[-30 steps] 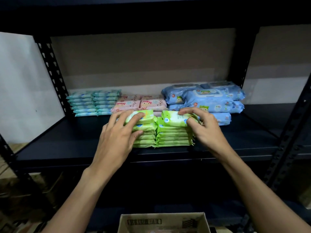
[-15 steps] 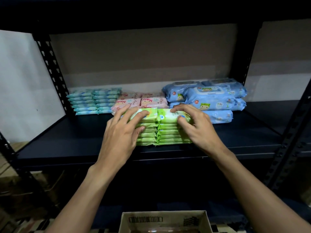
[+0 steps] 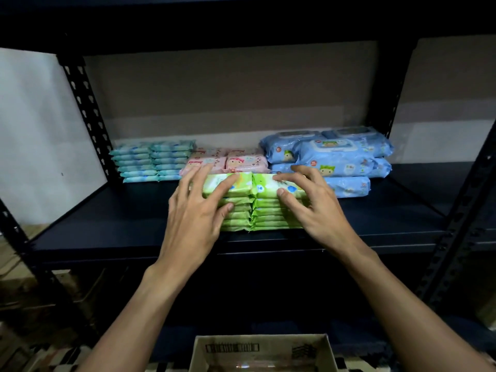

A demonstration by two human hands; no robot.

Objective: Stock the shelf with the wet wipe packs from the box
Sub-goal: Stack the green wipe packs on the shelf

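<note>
Two stacks of green wet wipe packs (image 3: 252, 208) stand side by side near the front of the dark shelf (image 3: 115, 224). My left hand (image 3: 196, 213) lies with spread fingers over the left stack's top and front. My right hand (image 3: 311, 205) rests the same way on the right stack. Neither hand has a pack lifted off. Behind them stand pink packs (image 3: 228, 163), teal packs (image 3: 153, 161) at the back left and large blue packs (image 3: 332, 154) at the back right. The cardboard box (image 3: 261, 350) sits below at the bottom edge, open.
Black perforated uprights (image 3: 86, 114) frame the shelf on both sides, another (image 3: 456, 224) at the front right. A dark upper shelf (image 3: 241, 20) hangs overhead. Bare shelf surface lies left and right of the green stacks.
The top green packs have been pressed down flat onto the stacks. Both hands have slid slightly back onto the stacks, fingers more spread.
</note>
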